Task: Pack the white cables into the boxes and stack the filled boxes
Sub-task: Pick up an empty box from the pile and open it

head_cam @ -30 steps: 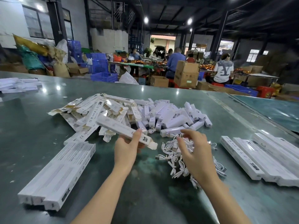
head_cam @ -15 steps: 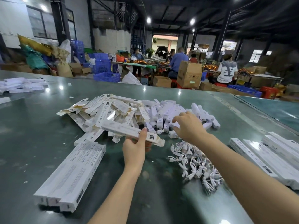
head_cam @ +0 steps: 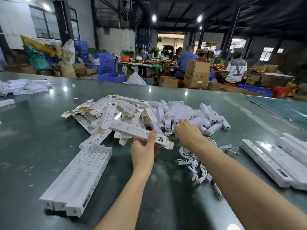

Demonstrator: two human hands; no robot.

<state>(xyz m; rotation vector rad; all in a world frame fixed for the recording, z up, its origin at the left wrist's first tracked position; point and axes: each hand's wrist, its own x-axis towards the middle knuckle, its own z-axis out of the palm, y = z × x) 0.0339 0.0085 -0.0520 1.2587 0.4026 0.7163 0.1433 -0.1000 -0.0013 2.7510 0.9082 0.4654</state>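
The left hand (head_cam: pixel 143 151) has its grip closed around a long white box (head_cam: pixel 141 132), thumb laid along the near face, holding it slantwise just above the green worktop (head_cam: pixel 25 146) with the open flap end toward the right; the right hand (head_cam: pixel 186 131) reaches forward over the heap of small white boxes (head_cam: pixel 191 116), its fingers bent down onto them, though whether the grip actually grasps one I cannot tell, since the fingertips are hidden behind the knuckles; the white cables (head_cam: pixel 197 163) lie in a loose tangle on the worktop just under and beside the right forearm, none of them in either hand; behind the held box sprawls a heap of flat, unfolded cartons (head_cam: pixel 106 112), some showing a yellowish inside, touching the small boxes to its right; near the left forearm a row of long closed boxes (head_cam: pixel 78 176) lies side by side, angled away from the person; another set of long boxes (head_cam: pixel 280 158) is laid side by side at the right edge; far left on the worktop sits a further pile of white boxes (head_cam: pixel 23 86); beyond the worktop, people sit at other tables among brown cardboard boxes (head_cam: pixel 196 74) and blue crates (head_cam: pixel 108 67).
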